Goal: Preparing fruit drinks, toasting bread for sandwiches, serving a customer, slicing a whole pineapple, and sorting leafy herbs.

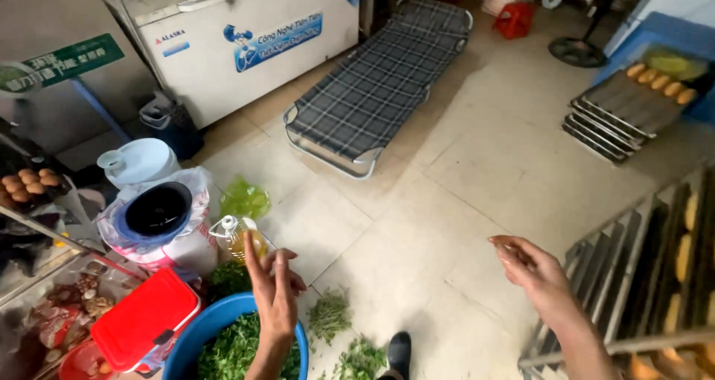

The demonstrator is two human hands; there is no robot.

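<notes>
On the floor, twelve o'clock: plaid folding cot (380, 82), well apart from both hands.
Basin, six o'clock: blue basin (195, 334) of chopped greens (238, 346).
Left hand (274, 298): over the basin, fingers open, empty.
Right hand (532, 272): four o'clock, fingers loosely curled, empty.
Oil bottle (237, 235): just beyond the left hand.
</notes>
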